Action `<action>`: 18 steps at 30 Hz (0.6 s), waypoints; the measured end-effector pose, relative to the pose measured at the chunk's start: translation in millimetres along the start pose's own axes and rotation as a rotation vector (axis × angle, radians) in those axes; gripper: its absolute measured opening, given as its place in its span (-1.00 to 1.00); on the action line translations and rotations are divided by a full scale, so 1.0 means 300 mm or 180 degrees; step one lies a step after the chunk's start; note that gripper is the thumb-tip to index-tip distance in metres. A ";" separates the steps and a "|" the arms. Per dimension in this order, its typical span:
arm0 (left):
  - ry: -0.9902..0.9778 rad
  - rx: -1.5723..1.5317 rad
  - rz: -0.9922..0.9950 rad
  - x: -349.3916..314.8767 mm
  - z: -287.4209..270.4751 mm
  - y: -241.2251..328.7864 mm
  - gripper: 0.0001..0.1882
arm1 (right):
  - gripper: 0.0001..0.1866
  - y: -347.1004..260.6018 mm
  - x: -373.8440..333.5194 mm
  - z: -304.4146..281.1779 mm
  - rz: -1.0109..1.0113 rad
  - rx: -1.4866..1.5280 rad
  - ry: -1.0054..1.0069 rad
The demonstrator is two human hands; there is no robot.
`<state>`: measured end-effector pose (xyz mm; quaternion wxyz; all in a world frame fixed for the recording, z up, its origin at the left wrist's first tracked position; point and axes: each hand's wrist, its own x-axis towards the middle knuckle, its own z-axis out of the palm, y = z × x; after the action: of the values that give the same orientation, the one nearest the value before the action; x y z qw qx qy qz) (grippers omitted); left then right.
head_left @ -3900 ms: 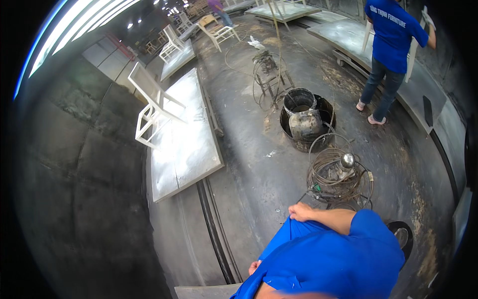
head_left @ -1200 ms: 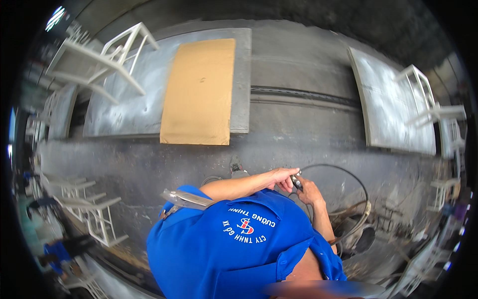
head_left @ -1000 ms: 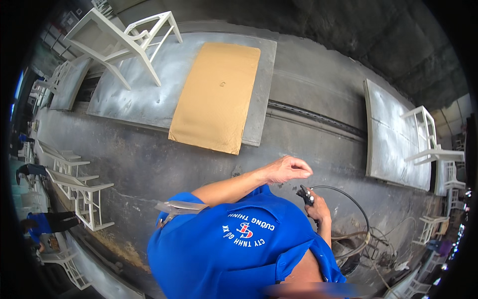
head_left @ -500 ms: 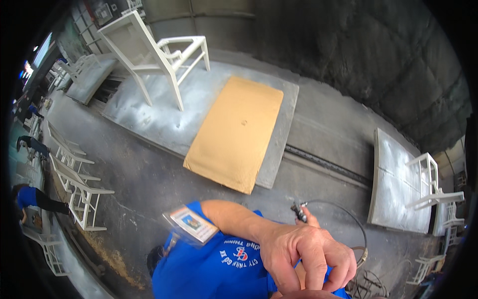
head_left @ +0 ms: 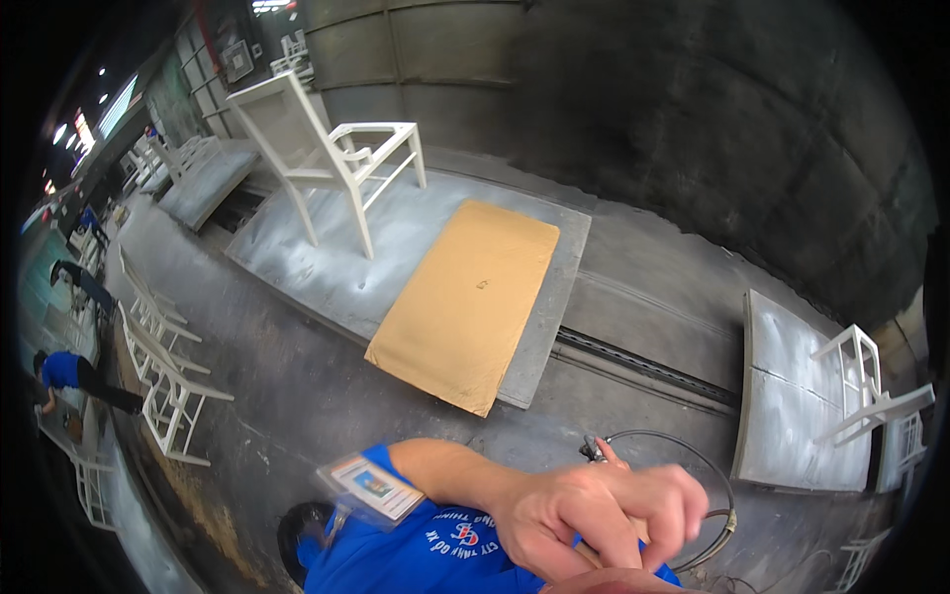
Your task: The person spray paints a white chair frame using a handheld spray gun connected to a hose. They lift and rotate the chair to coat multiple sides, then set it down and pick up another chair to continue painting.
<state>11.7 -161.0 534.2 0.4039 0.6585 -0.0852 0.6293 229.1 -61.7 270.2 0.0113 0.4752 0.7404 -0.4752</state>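
My left hand is raised close in front of me at the bottom, its bare forearm coming out of a blue sleeve. Its fingers are curled in, partly smeared by motion, and whatever they may pinch is hidden. Just behind it, a finger of my right hand shows beside the dark metal end of a spray gun, which that hand grips; the rest is covered by my left hand. A dark hose loops to the right. Beyond my hands, a tan cardboard sheet lies on a grey platform, touched by neither hand.
A white chair stands on the platform's far part. Another chair is on a second platform at right, with a floor rail between. Several white chairs line the left, near co-workers. A dark wall rises behind.
The view has tilted, so the platform, cardboard and chairs sit lower in the picture. My left hand's fingers have shifted and blurred; the spray gun shows less behind it.
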 end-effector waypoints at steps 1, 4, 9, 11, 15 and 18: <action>0.0010 0.0230 -0.0094 -0.006 -0.018 0.010 -0.95 | -0.31 0.022 -0.003 -0.004 -0.0034 0.0084 0.0003; 0.0094 0.0815 -0.0390 -0.017 -0.059 0.023 -0.88 | -0.30 0.127 -0.008 0.004 -0.0199 0.0306 0.0042; 0.0318 0.1091 -0.0360 0.022 -0.052 0.065 -0.86 | -0.28 0.242 -0.055 0.025 -0.0597 0.0132 0.0284; 0.0804 0.1250 -0.0387 0.052 -0.004 0.098 -0.83 | -0.29 0.224 -0.109 -0.016 -0.0085 0.0157 0.0247; 0.0936 0.1442 -0.0460 0.097 0.005 0.132 -0.90 | -0.30 0.067 -0.082 -0.030 0.0169 0.0323 0.0037; 0.0504 0.1655 -0.0201 0.126 -0.072 0.144 -0.82 | -0.31 0.041 -0.098 -0.021 0.0115 0.0453 -0.0004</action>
<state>-24.4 -160.7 583.9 0.2461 0.6912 0.1317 0.6666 256.7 -76.5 279.1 -0.0134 0.4878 0.6960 -0.5267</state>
